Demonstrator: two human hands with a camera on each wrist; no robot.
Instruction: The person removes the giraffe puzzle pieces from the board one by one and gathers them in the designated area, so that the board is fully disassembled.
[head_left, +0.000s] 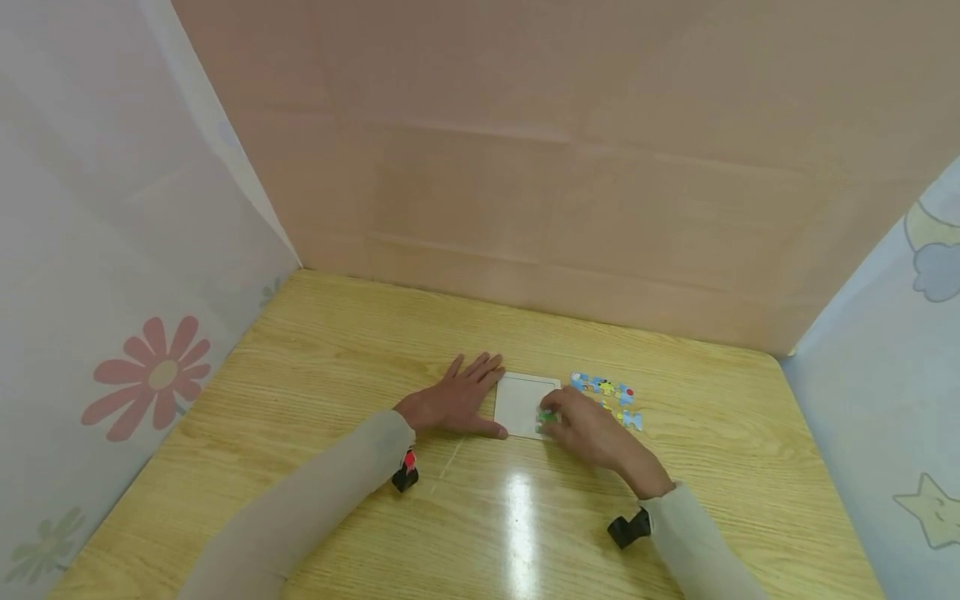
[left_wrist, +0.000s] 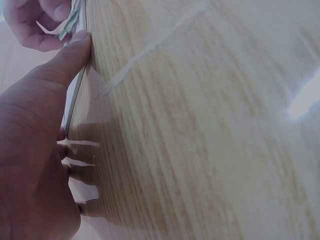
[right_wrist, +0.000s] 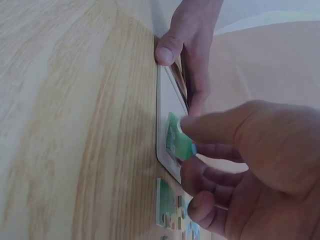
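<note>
A white square puzzle tray [head_left: 516,404] with a thin raised rim lies on the table. My left hand [head_left: 457,402] is spread flat at its left side, with thumb and fingertips touching the edge. Over the tray's right part, my right hand [head_left: 588,425] pinches a green puzzle piece [right_wrist: 178,137] between thumb and fingers. In the right wrist view the piece is tilted against the tray's surface near its corner. Several loose puzzle pieces [head_left: 606,387], blue, yellow and red, lie right of the tray, partly hidden by the right hand.
The wood-grain table [head_left: 360,358] meets a plain pinkish-brown backdrop [head_left: 480,208] at the back. Patterned cloth hangs on both sides, with a red flower [head_left: 161,375] on the left one. Glare [head_left: 520,533] shows near the front.
</note>
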